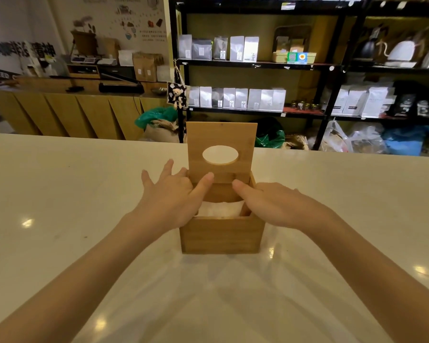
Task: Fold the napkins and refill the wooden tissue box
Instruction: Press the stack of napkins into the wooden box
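Observation:
A wooden tissue box [221, 235] stands on the white table [60, 194] in front of me. Its lid [221, 142], with an oval hole, is raised upright at the far side. White folded napkins [219, 209] lie inside the box, partly hidden by my hands. My left hand [170, 199] rests over the box's left rim, fingers spread, thumb reaching toward the lid's base. My right hand [273, 203] lies on the right rim, its thumb pointing in over the opening. Neither hand grips anything that I can see.
Black metal shelves [307, 65] with white and silver bags stand behind the table. A wooden counter [72, 110] with boxes runs along the back left. Green and clear plastic bags [270, 137] sit on the floor below the shelves.

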The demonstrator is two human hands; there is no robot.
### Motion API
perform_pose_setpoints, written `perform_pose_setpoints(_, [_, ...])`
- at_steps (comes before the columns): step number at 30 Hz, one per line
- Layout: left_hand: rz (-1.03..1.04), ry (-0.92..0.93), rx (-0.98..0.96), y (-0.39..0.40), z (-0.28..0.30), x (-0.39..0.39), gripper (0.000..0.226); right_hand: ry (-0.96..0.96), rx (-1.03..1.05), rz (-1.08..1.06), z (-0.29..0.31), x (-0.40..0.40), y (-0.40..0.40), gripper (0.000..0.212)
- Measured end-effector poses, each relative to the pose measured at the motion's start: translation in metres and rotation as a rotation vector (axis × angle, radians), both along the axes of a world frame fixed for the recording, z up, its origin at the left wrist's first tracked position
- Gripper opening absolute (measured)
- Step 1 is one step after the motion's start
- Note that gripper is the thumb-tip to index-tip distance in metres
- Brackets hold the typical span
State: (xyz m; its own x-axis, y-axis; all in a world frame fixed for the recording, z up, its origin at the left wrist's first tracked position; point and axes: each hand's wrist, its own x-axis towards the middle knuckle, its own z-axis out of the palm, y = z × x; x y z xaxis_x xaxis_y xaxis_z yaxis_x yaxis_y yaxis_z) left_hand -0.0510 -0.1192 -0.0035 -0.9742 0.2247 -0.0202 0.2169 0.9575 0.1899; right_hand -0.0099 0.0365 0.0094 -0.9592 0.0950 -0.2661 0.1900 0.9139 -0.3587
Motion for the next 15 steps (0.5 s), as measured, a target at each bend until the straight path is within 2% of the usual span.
perform_pose_setpoints(3, [0.059,0.063,0.060,0.002,-0.002,0.014,0.076,-0.004,-0.104,-0.034,-0.002,-0.002,0.000,0.073])
perform_pose_setpoints(9, [0.058,0.004,-0.017,0.002,-0.014,0.021,0.077,0.019,0.147,-0.068,-0.006,0.003,-0.008,0.071])
perform_pose_setpoints(12, [0.038,0.035,-0.105,0.003,-0.010,0.023,0.078,0.004,0.194,-0.067,-0.004,0.006,-0.012,0.070])
perform_pose_setpoints(15, [0.018,-0.014,-0.088,0.001,-0.005,0.021,0.078,0.003,0.069,-0.062,0.002,0.008,-0.013,0.069])
